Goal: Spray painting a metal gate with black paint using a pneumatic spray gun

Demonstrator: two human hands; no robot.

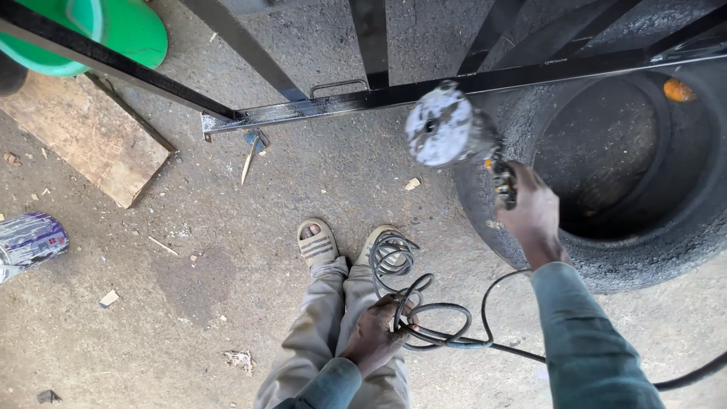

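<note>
My right hand [534, 208] has its fingers wrapped tight around the handle of a spray gun [454, 132], its round cup sticking out just past my fingertips, near the black metal frame [424, 92]. My left hand [376, 333] has its fingers closed on a coiled hose [424, 318], loops hanging beside them. A tyre [644, 250] lies under my right hand.

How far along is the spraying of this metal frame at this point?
The frame's lower bar already looks glossy black, so it seems coated. In hand: the right hand holds the spray gun up beside that bar, and the left hand gathers the coiled hose. What is left cannot be judged, since most of the frame lies out of view.
</note>
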